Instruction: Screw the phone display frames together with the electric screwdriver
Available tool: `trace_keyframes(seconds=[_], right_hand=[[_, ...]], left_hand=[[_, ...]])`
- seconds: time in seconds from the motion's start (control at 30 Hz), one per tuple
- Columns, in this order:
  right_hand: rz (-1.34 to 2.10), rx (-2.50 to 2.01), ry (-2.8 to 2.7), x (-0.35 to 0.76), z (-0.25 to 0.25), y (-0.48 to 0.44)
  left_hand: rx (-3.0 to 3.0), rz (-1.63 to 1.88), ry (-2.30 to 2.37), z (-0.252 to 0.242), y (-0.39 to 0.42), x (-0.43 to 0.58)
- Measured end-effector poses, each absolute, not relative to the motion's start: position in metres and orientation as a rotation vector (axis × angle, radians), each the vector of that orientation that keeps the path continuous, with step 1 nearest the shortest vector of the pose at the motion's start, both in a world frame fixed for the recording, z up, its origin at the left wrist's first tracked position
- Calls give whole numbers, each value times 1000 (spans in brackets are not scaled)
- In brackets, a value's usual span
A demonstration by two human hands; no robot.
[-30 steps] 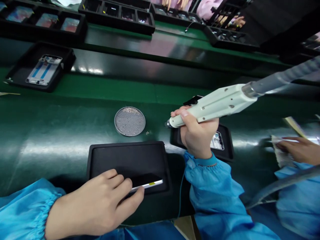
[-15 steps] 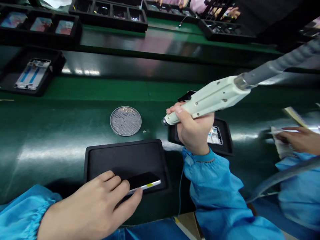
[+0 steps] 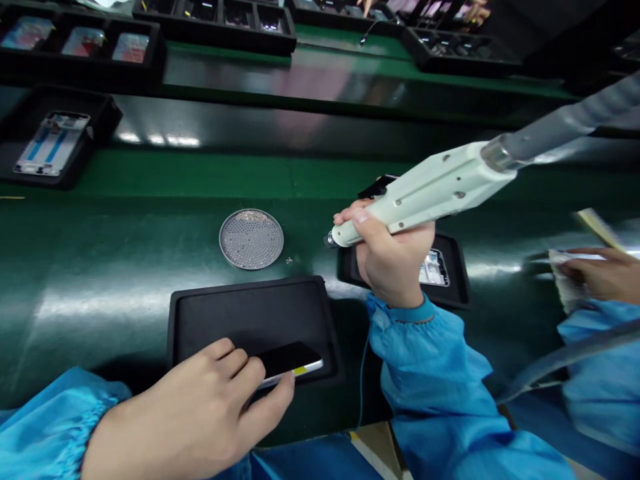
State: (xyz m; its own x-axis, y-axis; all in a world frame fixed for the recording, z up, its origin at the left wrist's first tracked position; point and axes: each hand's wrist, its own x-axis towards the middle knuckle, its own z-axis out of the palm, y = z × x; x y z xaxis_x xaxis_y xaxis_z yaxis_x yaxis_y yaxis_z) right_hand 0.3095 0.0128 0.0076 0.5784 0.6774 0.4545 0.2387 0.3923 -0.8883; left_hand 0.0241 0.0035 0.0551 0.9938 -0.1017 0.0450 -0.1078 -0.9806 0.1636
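Since a moment ago, thumb of L hand (image 3: 185, 413) has edged right along the phone (image 3: 287, 360), fingers (image 3: 235, 357) curled over it, holding it down in a black tray (image 3: 225, 317) on the green bench (image 3: 100, 260). R hand (image 3: 395, 263) grips a pale-green electric screwdriver (image 3: 425, 190) tight; bit points left, slightly down, long axis rising right to a grey hose (image 3: 565, 123). Perforated metal disc (image 3: 251, 239) lies left of the bit. Second tray (image 3: 453, 267) under R hand holds a phone frame (image 3: 434, 268). Far right, another person's hand (image 3: 597, 277) pinches paper (image 3: 565, 280).
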Motion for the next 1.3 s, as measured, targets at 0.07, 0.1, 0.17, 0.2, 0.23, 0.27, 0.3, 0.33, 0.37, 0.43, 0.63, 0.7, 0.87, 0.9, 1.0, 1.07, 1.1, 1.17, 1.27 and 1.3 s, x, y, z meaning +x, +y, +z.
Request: trace_keyframes(seconds=[0.07, 0.1, 0.17, 0.2, 0.23, 0.27, 0.3, 0.33, 0.37, 0.43, 0.63, 0.7, 0.87, 0.9, 1.0, 1.07, 1.1, 1.17, 1.27, 1.3], right_hand=[[345, -1165, -958, 310, 8, 13], [346, -1161, -959, 310, 8, 13], [342, -1158, -960, 309, 8, 13], [339, -1160, -960, 309, 8, 13], [336, -1162, -960, 309, 8, 13], [332, -1163, -958, 310, 7, 13], [331, -1165, -957, 310, 7, 13], [332, -1167, -958, 310, 7, 13], [332, -1167, -960, 310, 6, 13], [331, -1167, -961, 310, 6, 13], [338, -1198, -962, 310, 7, 12], [342, -1211, -962, 310, 8, 12], [351, -1198, -960, 310, 8, 11], [354, -1193, -960, 310, 8, 11], [347, -1210, -967, 310, 8, 11], [334, -1228, -972, 310, 7, 12], [329, -1232, -973, 310, 7, 12], [329, -1230, -973, 310, 7, 12], [337, -1234, -974, 311, 6, 12], [338, -1237, -974, 311, 6, 11]], left_hand=[[2972, 74, -158, 54, 4, 25], [2973, 85, -158, 54, 4, 25], [2978, 93, -158, 54, 4, 26], [2979, 95, -158, 54, 4, 26], [2979, 96, -157, 54, 4, 26], [2979, 88, -155, 54, 4, 26], [2979, 80, -154, 54, 5, 26], [2978, 74, -153, 53, 5, 26], [2976, 69, -151, 53, 5, 25], [2970, 70, -146, 53, 5, 25], [2979, 83, -131, 53, 6, 25], [2986, 83, -134, 53, 7, 24], [3006, 77, -150, 53, 7, 23], [3008, 67, -150, 53, 7, 23], [2989, 18, -145, 52, 6, 23], [2966, -25, -137, 52, 6, 24], [2954, -47, -128, 52, 6, 24], [2938, -80, -117, 53, 6, 24], [2921, -112, -129, 54, 6, 24], [2919, -116, -136, 54, 6, 24]])
